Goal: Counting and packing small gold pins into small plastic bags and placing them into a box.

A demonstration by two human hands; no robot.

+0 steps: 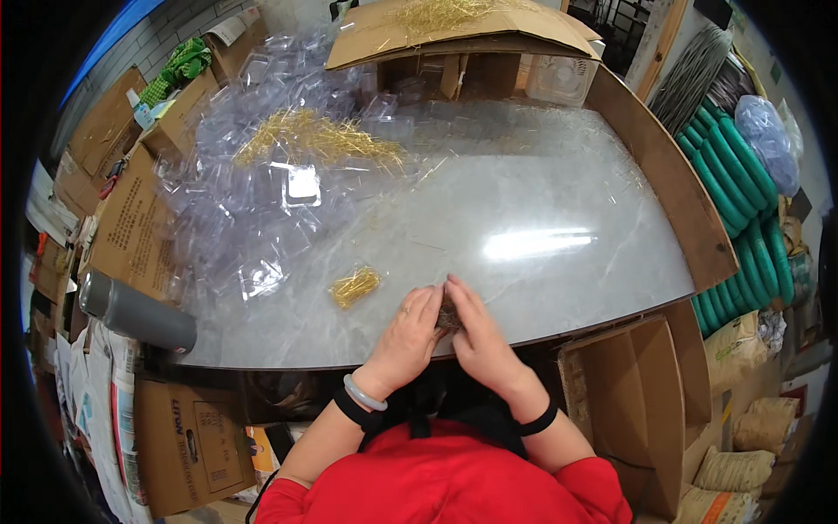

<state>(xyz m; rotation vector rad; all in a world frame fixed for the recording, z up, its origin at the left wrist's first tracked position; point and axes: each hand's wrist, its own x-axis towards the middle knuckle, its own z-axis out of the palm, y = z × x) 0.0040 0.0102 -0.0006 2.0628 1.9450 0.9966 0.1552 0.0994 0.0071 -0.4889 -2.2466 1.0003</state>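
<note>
Near the front edge of the table (524, 293), my left hand (403, 330) and my right hand (483, 336) press in from both sides on a small dark brown clump (449, 316). Only a strip of the clump shows between the fingers, and what it is made of is hard to make out. A pale bangle and a black band circle my left wrist; another black band is on my right. Just left of my hands lies a small bundle of golden straw (355, 286), which seems to sit in a clear plastic box.
Clear plastic boxes (253, 201) heap up on the table's left, topped by loose golden straw (319, 140). A grey bottle (140, 314) lies at the left edge. Cardboard (471, 35) bridges the back, and a brown board (663, 175) borders the right side. Green coils (733, 175) hang beyond it.
</note>
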